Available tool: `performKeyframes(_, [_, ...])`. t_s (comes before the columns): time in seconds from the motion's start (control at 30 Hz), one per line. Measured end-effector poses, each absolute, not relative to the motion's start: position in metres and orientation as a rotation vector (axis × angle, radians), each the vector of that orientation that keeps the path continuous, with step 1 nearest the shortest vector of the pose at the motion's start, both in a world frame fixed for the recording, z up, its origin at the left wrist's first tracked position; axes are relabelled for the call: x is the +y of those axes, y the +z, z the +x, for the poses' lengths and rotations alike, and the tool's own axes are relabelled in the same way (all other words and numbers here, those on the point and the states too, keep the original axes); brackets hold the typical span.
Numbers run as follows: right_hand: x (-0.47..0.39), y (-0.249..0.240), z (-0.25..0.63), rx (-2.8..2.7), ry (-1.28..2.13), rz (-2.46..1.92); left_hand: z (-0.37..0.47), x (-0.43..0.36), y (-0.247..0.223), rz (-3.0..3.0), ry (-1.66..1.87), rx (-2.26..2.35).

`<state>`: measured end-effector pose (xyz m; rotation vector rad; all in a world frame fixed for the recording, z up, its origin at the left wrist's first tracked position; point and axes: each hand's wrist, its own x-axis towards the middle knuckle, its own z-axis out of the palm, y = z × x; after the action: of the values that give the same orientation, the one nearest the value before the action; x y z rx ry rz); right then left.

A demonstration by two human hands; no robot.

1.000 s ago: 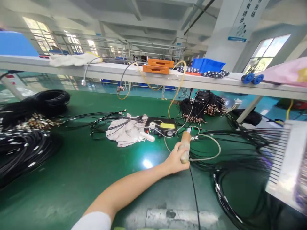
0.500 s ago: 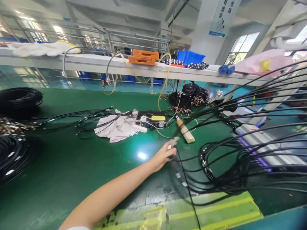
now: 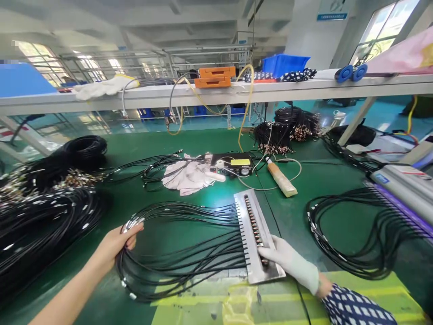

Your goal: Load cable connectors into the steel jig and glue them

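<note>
My bare left hand [image 3: 123, 239] is closed round the looped end of a bundle of black cables [image 3: 165, 210], left of centre. From there the cables fan out to the right into the slots of a metal fixture plate [image 3: 242, 225], which has a row of metal connectors down its middle. A white glove covers my right hand [image 3: 282, 257], which grips the lower right part of that plate, thumb on top. The plate's lower end is near yellow tape [image 3: 199, 298] on the green table.
A black box [image 3: 233, 163] with a dial, white gloves [image 3: 187, 176] and a wooden-handled tool [image 3: 281, 179] are behind. Cable coils [image 3: 47, 225] lie left. More cables [image 3: 338, 257] run to a silver and purple device [image 3: 406, 189] at right. A shelf [image 3: 158, 97] crosses the back.
The view has turned left. My left hand has moved left and now holds the looped cables. My gloved right hand and the metal plate have come into clear view.
</note>
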<state>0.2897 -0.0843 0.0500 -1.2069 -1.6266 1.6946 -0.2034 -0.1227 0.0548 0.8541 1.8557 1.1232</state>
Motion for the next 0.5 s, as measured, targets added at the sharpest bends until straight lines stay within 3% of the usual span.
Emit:
performKeyframes(0.07, [-0.081,0.052,0.282,-1.884,1.588,-1.37,-0.217,-0.119,0.05,0.996,0.939,2.067])
performKeyframes(0.27, [-0.084,0.079,0.288,-2.561,0.764,-1.932,-0.229,-0.113,0.013,1.324,0.396,2.603])
performKeyframes(0.5, [-0.114,0.044,0.291,-2.947,0.338,-1.139,-0.223,-0.117,0.004,1.223,0.524,2.6])
